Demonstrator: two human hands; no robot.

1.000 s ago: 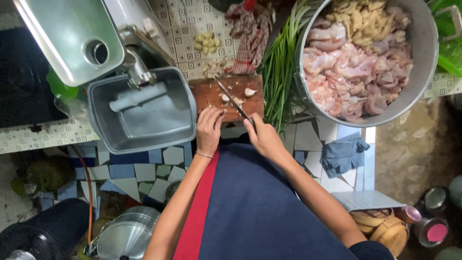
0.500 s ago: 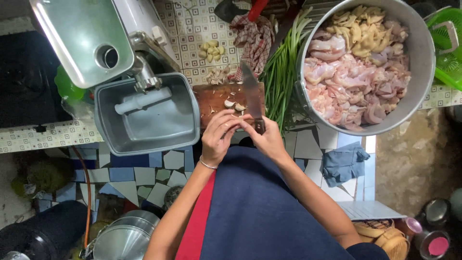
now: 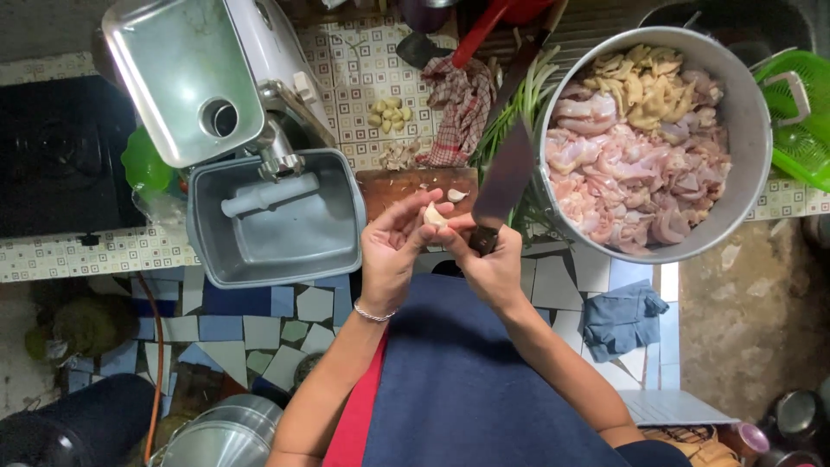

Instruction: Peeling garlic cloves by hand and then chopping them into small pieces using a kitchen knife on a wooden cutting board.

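My left hand [image 3: 391,251] holds a pale garlic clove [image 3: 433,216] at its fingertips, raised in front of the wooden cutting board [image 3: 393,185]. My right hand [image 3: 491,261] grips the dark handle of a broad cleaver knife [image 3: 506,175], its blade pointing up and away over the board's right end. The thumb of my right hand touches the clove. Another peeled clove [image 3: 456,195] lies on the board.
A grey rectangular tub [image 3: 274,223] sits left of the board under a metal meat grinder [image 3: 209,79]. A big steel basin of raw chicken pieces [image 3: 641,143] stands at right. Green onions [image 3: 521,97], a checked cloth [image 3: 459,105] and a pile of garlic cloves [image 3: 388,112] lie behind the board.
Both hands have lifted off the board and come together toward me. The knife went from cutting on the board to blade up, and my left hand picked up a clove.
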